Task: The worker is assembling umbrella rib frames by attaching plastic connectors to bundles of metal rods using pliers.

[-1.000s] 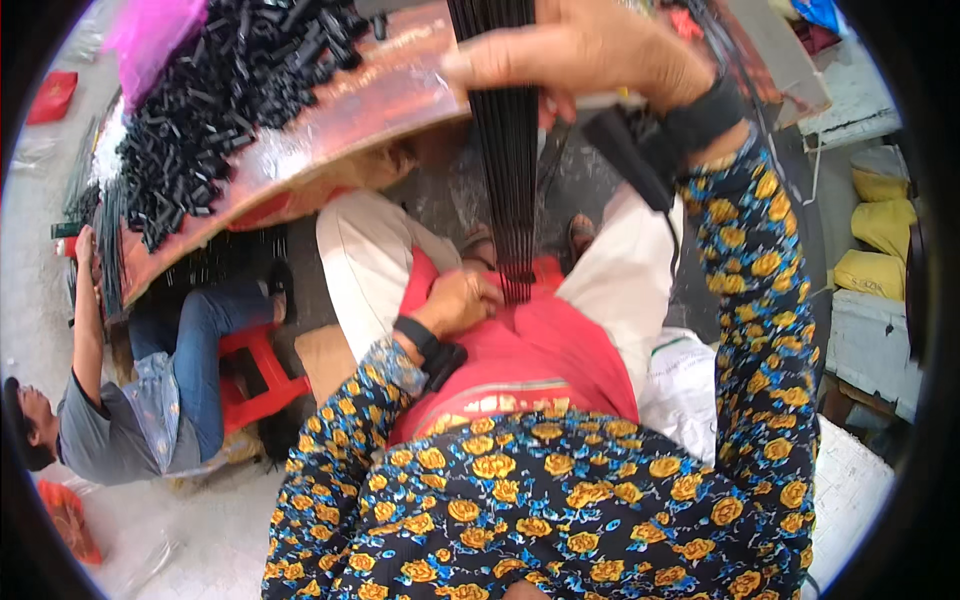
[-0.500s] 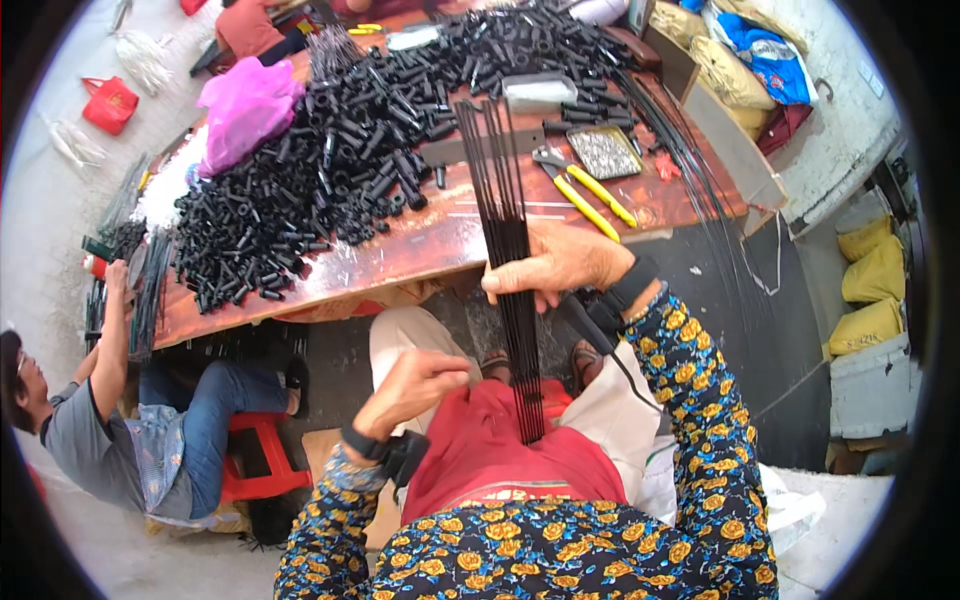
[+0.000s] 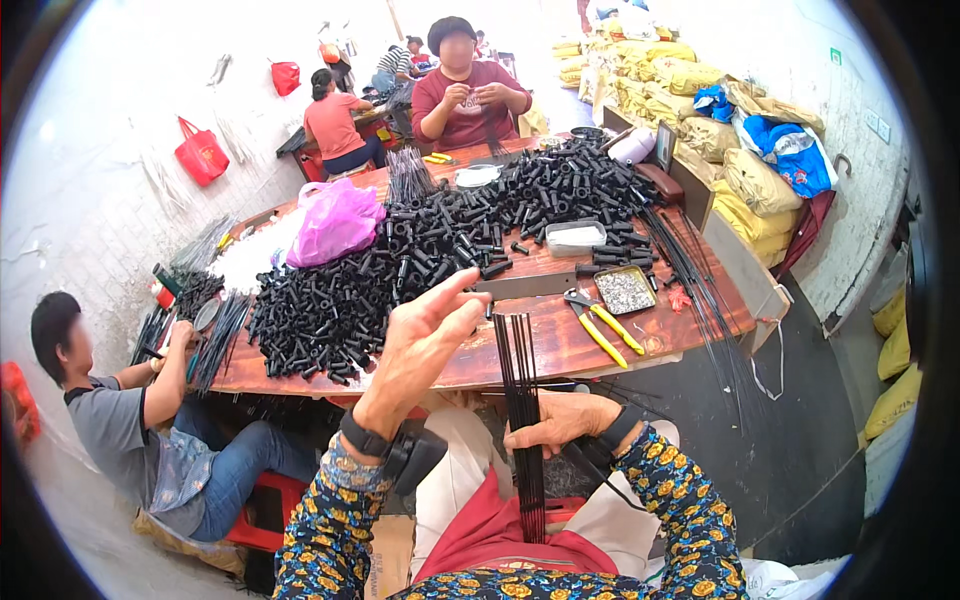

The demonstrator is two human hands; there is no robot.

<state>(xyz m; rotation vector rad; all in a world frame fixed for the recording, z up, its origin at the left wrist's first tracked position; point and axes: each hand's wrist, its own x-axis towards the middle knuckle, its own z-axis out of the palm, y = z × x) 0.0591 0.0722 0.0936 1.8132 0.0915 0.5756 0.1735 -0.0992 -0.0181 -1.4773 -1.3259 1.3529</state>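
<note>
A bundle of long, thin black rods [image 3: 517, 365] stands upright in front of my body, gripped around its middle by my right hand [image 3: 570, 420]. The rods' upper ends spread slightly, and their lower ends sit over the red cloth [image 3: 490, 535] on my lap. My left hand [image 3: 425, 345] is raised beside the table's near edge, its fingers stretched out and apart with nothing visible in them. Beyond that hand lies a big heap of black tubular plastic parts [image 3: 330, 315], some with wider, flanged ends.
On the wooden table [image 3: 460, 350] lie yellow-handled pliers [image 3: 605, 332], a tray of small metal pieces [image 3: 626, 292], a clear box [image 3: 575, 238], a pink bag [image 3: 335, 222] and more black rods [image 3: 695, 265]. Co-workers sit at the left [image 3: 140, 430] and across [image 3: 470, 110].
The view has tipped up, bringing the person across the table into sight. My left hand has risen from my lap toward the heap, its fingers opening. My right hand still holds the rods.
</note>
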